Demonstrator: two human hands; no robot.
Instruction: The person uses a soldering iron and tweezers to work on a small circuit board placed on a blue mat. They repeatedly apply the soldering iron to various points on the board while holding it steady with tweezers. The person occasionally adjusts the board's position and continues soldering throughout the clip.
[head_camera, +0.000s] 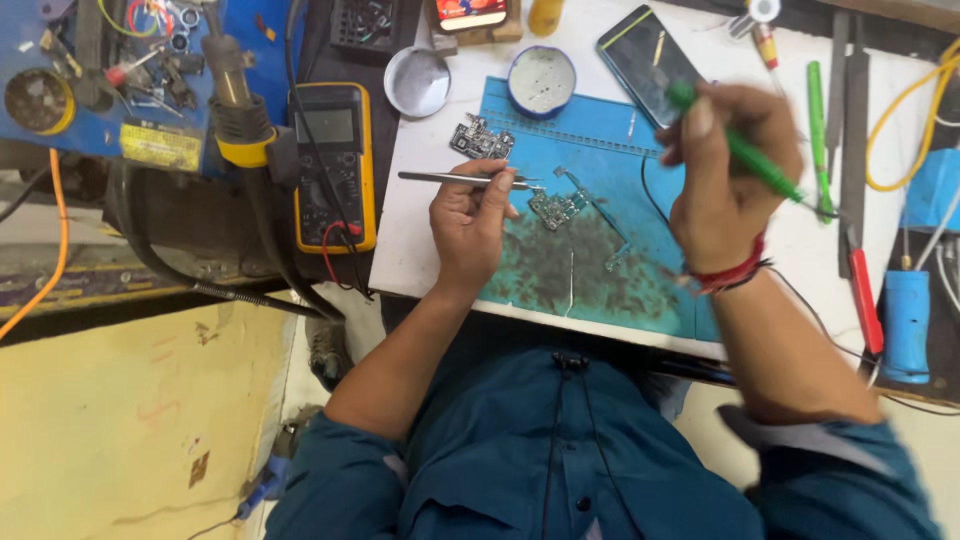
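**Tweezers and Green Tool Over a Small Circuit Board**

Much is hard to read here. At the far left, the blue tray (60, 90) of loose parts is cut off by the frame edge, and its contents blur into a tangle of wires and small metal bits. The right hand (725, 175) is smeared by motion, so its fingertips are indistinct. The tip of the green-handled tool (745, 150) runs out toward the right and cannot be made out clearly. A phone (650, 65) is partly hidden behind that hand.

Going left to right: a yellow multimeter (335, 165) lies beside the white table (420, 250), its red and black leads curling below it. The left hand (472, 225) rests on the blue work mat (600, 140), fingers closed together around a pair of metal tweezers (460, 180); the tweezers' points reach the small circuit board (557, 208), which lies near the middle of the mat, just right of that hand. A second circuit board (482, 141) sits at the mat's upper left corner, near a round tin (540, 80) and its lid (417, 82).

The right hand hovers above the mat's right side, fingers curled shut on the green tool, a red thread band (730, 272) at the wrist. Further right lie screwdrivers (818, 120) and a blue cylinder (907, 325).
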